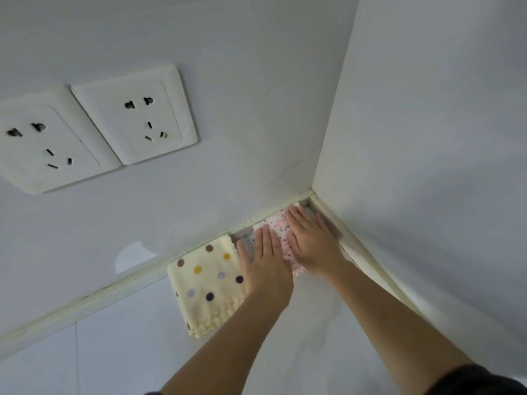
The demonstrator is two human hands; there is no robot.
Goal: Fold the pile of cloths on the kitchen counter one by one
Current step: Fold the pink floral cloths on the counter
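My left hand [266, 266] and right hand [310, 240] lie flat on pink dotted cloth [281, 232], far right corner, fingers straight, together; I'd press evenly, sweeping creases outward

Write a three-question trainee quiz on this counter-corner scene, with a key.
1. True or false: the right hand lies flat, fingers straight, on the pink speckled fleece cloth.
2. The cream fleece cloth with large coloured dots lies: A) on the counter, to the left of the left hand; B) under the right hand; C) hanging on the wall.
3. Fill in: ___ white plastic wall sockets are in view.
Key: 1 true; 2 A; 3 two.
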